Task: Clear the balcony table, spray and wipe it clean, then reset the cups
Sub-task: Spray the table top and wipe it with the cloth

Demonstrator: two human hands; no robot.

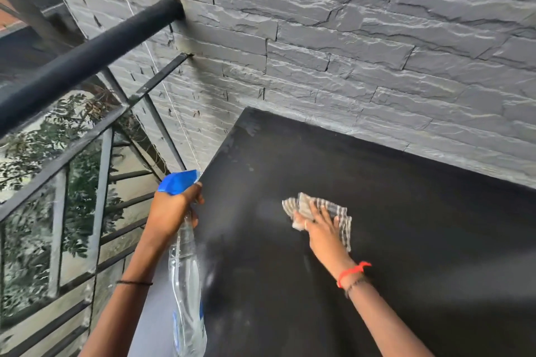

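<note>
A black balcony table (406,240) fills the lower right, with pale dusty smears near its left edge. My right hand (322,229) lies flat with spread fingers on a checked grey-and-white cloth (339,211), pressing it onto the tabletop. My left hand (174,209) grips the neck of a clear spray bottle (185,284) with a blue trigger head (178,181), held just off the table's left edge. No cups are in view.
A grey stone-clad wall (348,38) runs behind the table. To the left stands a black metal railing with a thick round handrail (87,58) and thin bars, with trees beyond it. A thin white cord (162,81) hangs down along the wall.
</note>
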